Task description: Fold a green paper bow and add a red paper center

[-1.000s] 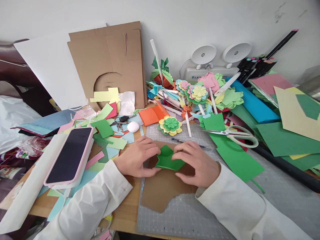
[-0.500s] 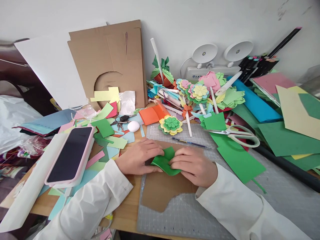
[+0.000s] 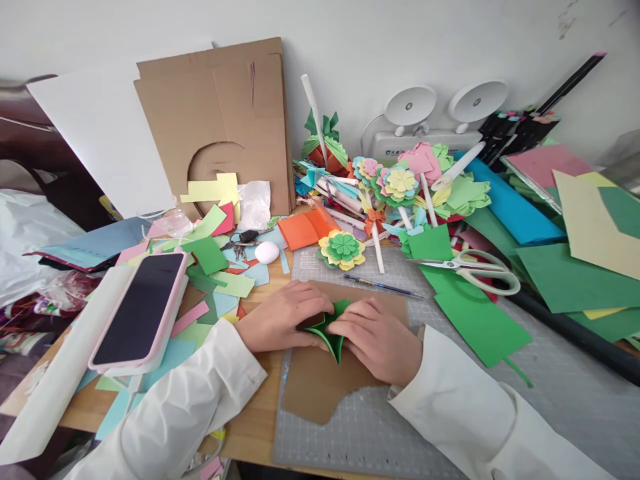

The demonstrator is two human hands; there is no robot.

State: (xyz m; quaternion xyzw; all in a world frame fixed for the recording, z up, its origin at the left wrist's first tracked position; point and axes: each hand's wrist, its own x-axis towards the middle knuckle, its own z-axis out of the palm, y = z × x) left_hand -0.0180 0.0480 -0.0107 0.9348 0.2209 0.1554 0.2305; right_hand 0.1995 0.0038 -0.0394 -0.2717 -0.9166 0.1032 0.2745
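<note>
At the near side, a grey gridded cutting mat (image 3: 340, 443) is being supported by the wooden bench (image 3: 257, 427), and its middle is being partly covered by a brown cardboard piece (image 3: 325, 393) with a curved notch in its near edge. Above this cardboard, a folded green paper (image 3: 338, 343) is being held between the two hands, its folds standing partly open and one pointed corner being directed toward the near side.

The left side of the paper is being gripped by the left hand (image 3: 287, 317): the fingers are being curled over its upper left edge, while the thumb is being set lower, by its lower left edge. By the right hand (image 3: 383, 340), the right side is being pinched; the bent fingertips are being laid across the paper's middle, at the fold, and the right thumb is being mostly hidden.

Just beyond the hands, a pen (image 3: 385, 286) is being carried by the mat, near the cardboard's far edge. To the left, a phone (image 3: 140, 310) is being surrounded by paper scraps; to the right, scissors (image 3: 475, 270) are being borne by green sheets (image 3: 480, 327). Farther off, a layered paper flower (image 3: 344, 247) is being displayed, and cardboard panels (image 3: 235, 100) are being propped against the wall (image 3: 340, 40).
</note>
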